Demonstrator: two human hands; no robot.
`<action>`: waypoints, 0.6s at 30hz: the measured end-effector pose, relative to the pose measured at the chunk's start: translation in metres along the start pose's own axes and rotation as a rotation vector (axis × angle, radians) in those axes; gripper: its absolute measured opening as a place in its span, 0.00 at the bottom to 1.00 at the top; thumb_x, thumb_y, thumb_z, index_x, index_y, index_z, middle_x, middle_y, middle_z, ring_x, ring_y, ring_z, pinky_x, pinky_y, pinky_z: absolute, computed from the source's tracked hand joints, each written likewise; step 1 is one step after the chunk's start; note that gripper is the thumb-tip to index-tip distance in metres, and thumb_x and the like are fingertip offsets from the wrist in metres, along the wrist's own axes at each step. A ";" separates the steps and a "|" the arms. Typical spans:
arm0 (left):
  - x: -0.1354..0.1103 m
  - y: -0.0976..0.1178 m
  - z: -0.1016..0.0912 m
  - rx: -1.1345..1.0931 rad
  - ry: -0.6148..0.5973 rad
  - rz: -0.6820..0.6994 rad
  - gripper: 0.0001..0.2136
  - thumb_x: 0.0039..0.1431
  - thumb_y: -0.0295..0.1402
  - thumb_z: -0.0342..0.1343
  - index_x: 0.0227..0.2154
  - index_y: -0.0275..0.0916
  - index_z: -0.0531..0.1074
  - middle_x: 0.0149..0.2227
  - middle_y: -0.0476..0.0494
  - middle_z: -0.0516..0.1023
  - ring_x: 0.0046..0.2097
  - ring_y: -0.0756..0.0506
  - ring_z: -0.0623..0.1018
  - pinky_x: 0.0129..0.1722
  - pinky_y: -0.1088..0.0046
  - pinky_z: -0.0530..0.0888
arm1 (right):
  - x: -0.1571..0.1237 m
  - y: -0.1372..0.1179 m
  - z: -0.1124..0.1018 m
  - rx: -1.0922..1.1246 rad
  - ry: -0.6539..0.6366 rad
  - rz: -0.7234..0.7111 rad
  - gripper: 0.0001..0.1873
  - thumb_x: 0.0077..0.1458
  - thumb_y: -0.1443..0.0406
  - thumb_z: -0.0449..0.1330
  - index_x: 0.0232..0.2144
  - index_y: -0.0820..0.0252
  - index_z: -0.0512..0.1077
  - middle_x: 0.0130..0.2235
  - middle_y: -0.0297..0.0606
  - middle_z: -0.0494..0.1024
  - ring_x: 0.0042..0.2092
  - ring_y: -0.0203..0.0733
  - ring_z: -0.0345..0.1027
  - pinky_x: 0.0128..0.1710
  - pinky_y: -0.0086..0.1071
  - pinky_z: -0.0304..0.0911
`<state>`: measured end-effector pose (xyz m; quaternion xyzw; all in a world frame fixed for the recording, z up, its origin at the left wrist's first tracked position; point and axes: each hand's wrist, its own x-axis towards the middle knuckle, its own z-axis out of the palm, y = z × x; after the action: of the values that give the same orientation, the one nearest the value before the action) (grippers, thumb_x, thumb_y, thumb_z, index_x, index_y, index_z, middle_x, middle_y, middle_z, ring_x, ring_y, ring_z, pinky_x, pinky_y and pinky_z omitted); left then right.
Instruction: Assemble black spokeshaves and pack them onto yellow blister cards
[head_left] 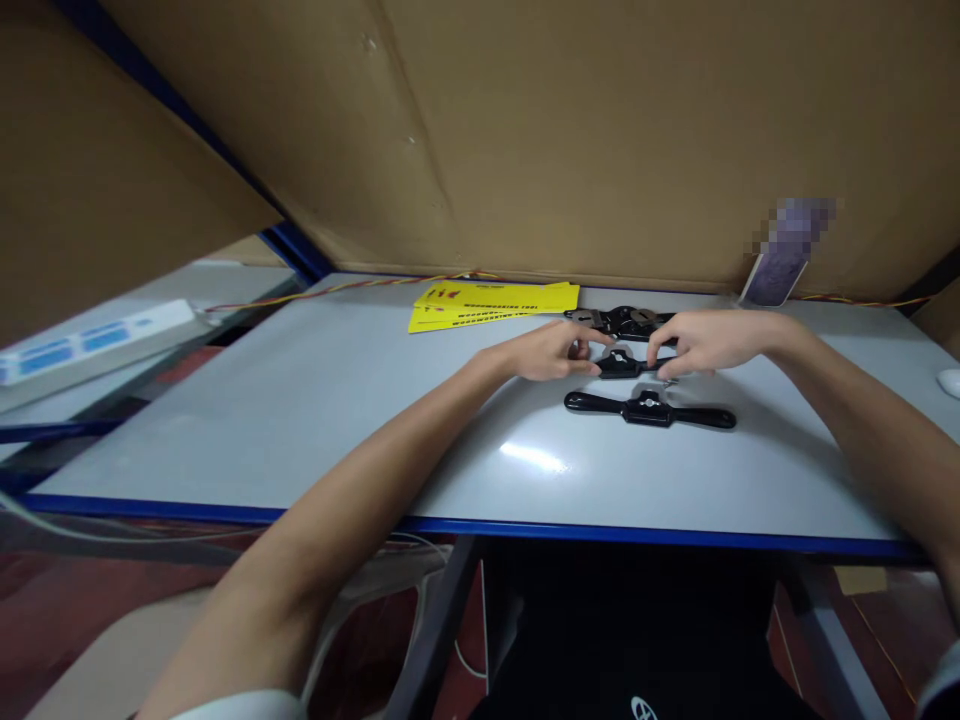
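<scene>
A black spokeshave (pixel 619 364) lies between my two hands, just above or on the grey tabletop. My left hand (pixel 551 351) closes thumb and fingers on its left end, whose handle is hidden. With thumb and fingertips, my right hand (pixel 709 342) pinches the right handle. Nearer to me, a second black spokeshave (pixel 649 407) rests flat, both handles showing. Behind my hands lie more black spokeshave parts or bodies (pixel 622 321), partly covered by my right fingers. A small metal bit (pixel 670 382) shows under my right fingertips, too small to name.
Yellow printed sheets or packets (pixel 491 302) marked "woodworking tool" overlap at the back. A phone (pixel 780 268) leans on the cardboard wall (pixel 600 140). A white power strip (pixel 97 345) lies at the far left, and a white object (pixel 949 382) at the right edge. Thin cables run along the back.
</scene>
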<state>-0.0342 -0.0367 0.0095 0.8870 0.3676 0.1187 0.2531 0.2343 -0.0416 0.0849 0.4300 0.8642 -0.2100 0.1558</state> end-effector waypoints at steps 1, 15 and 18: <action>0.001 0.000 0.000 -0.011 -0.006 0.011 0.29 0.62 0.44 0.59 0.63 0.35 0.76 0.28 0.49 0.74 0.28 0.49 0.68 0.33 0.71 0.66 | -0.001 0.005 -0.003 0.036 0.072 0.021 0.17 0.64 0.59 0.60 0.51 0.57 0.80 0.22 0.32 0.76 0.28 0.43 0.72 0.32 0.34 0.60; 0.027 -0.026 0.016 0.012 0.322 -0.038 0.23 0.66 0.37 0.53 0.59 0.34 0.79 0.28 0.47 0.77 0.30 0.46 0.72 0.36 0.70 0.67 | 0.068 0.064 0.031 0.047 0.558 -0.021 0.22 0.72 0.59 0.53 0.58 0.60 0.78 0.60 0.51 0.81 0.57 0.58 0.77 0.57 0.44 0.65; 0.037 -0.030 0.020 0.082 0.300 -0.016 0.22 0.64 0.37 0.57 0.57 0.35 0.81 0.26 0.49 0.74 0.28 0.47 0.71 0.35 0.70 0.66 | 0.074 0.067 0.028 0.079 0.545 -0.058 0.17 0.69 0.61 0.57 0.53 0.59 0.80 0.52 0.47 0.85 0.50 0.52 0.77 0.49 0.39 0.65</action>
<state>-0.0176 0.0002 -0.0228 0.8660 0.4126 0.2327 0.1600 0.2482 0.0307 0.0123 0.4514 0.8773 -0.1246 -0.1057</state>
